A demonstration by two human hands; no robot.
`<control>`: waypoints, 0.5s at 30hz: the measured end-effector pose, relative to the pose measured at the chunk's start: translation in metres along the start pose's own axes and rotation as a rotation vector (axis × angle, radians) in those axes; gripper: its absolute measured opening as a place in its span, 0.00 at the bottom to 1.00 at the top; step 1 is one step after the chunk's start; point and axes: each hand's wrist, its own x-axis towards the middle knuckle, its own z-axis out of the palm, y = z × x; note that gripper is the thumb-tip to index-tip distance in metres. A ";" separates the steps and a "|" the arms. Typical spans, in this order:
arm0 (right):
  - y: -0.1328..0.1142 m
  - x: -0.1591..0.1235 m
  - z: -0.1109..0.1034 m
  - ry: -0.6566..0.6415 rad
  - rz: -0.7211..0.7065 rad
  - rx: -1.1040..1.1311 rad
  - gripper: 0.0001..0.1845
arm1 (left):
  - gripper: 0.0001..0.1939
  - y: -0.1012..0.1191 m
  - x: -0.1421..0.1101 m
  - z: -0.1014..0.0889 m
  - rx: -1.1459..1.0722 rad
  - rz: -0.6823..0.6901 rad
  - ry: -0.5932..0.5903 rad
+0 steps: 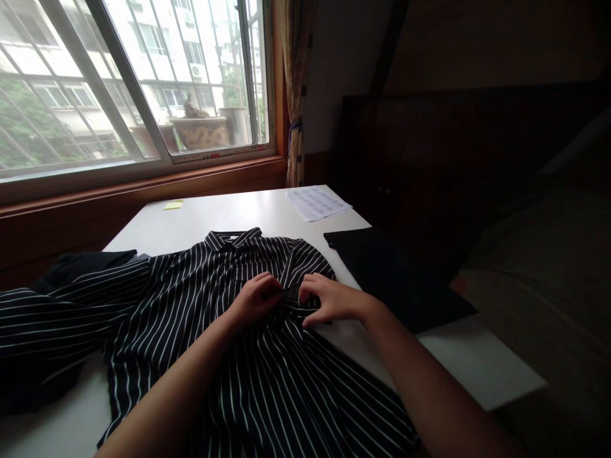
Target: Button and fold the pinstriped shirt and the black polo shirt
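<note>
A black button-up shirt with white stripes (167, 318) lies spread over the white table, its collar pointing toward the window. One sleeve stretches out to the left, and the other is folded in over the shirt's right side. My left hand (258, 298) is closed on the folded sleeve near the chest, its fingertips partly hidden. Just to its right, my right hand (329, 298) rests against the same sleeve with fingers curled and the thumb held apart from them. The cloth is bunched into creases beneath both hands.
The white table (191, 219) stands below a barred window. Printed papers (319, 202) and a yellow sticky note (173, 204) lie toward its far side. Dark folded cloth (396, 273) overhangs the right edge; more dark cloth (90, 264) lies at left, partly under the sleeve.
</note>
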 end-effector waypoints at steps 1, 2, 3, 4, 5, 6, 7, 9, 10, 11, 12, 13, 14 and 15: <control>0.001 -0.001 0.001 -0.015 0.013 -0.015 0.22 | 0.05 0.001 0.001 -0.001 -0.027 -0.009 0.012; 0.001 -0.001 0.003 -0.024 0.025 -0.031 0.22 | 0.06 0.001 0.001 -0.003 -0.051 -0.017 0.025; 0.002 -0.002 0.004 -0.024 0.032 -0.046 0.21 | 0.06 0.000 0.002 -0.004 -0.071 -0.027 0.034; 0.003 -0.002 0.005 -0.016 0.035 -0.061 0.20 | 0.06 -0.001 0.002 -0.004 -0.084 -0.039 0.041; 0.003 -0.002 0.005 -0.001 0.030 -0.074 0.18 | 0.06 -0.002 0.002 -0.005 -0.090 -0.052 0.043; 0.004 -0.001 0.006 0.019 0.020 -0.082 0.15 | 0.06 -0.003 0.002 -0.005 -0.090 -0.066 0.041; 0.005 0.000 0.006 0.036 0.006 -0.082 0.12 | 0.06 -0.004 0.002 -0.006 -0.090 -0.085 0.039; 0.007 0.002 0.005 0.063 -0.025 -0.057 0.07 | 0.07 -0.006 0.001 -0.007 -0.101 -0.136 0.036; 0.008 0.003 0.004 0.073 -0.034 -0.040 0.06 | 0.08 -0.007 0.001 -0.007 -0.114 -0.164 0.036; 0.009 0.004 0.003 0.084 -0.038 -0.025 0.05 | 0.08 -0.007 0.001 -0.007 -0.128 -0.189 0.035; 0.010 0.005 0.003 0.099 -0.039 -0.015 0.04 | 0.08 -0.008 0.001 -0.008 -0.142 -0.208 0.038; 0.010 0.005 0.002 0.123 -0.040 -0.011 0.05 | 0.08 -0.009 0.001 -0.008 -0.154 -0.221 0.042; 0.011 0.006 0.001 0.152 -0.043 -0.012 0.05 | 0.09 -0.009 0.001 -0.009 -0.167 -0.230 0.049; 0.010 0.006 0.001 0.182 -0.050 -0.019 0.05 | 0.09 -0.010 0.001 -0.009 -0.181 -0.239 0.058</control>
